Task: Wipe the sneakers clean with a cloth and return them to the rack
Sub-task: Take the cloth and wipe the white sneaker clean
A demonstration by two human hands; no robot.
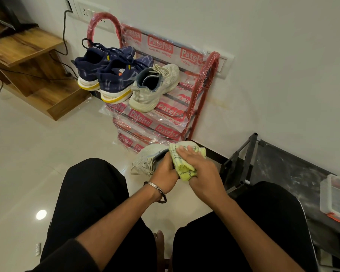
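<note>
Wiping the grey sneaker held low in front of the rack

The left hand (pixel 166 169) is gripping the grey sneaker (pixel 151 156) at its collar, fingers curled round the opening, while the right hand (pixel 196 165) is pressing a yellow-green cloth (pixel 182 163) against the shoe's heel side, fingers wrapped over the cloth. The sneaker is lying with its long axis running left to right, toe pointing left, above the floor (pixel 47 154) and just in front of the rack's lower tiers. The rack (pixel 210 79) is standing ahead and slightly left of both hands, its top shelf holding the matching grey sneaker (pixel 155 87) beside a navy pair (pixel 110 71). The free space beside the matching shoe lies to the right, so the return likely calls for lifting forward and up; the left hand, already holding the shoe, is best placed for it.
</note>
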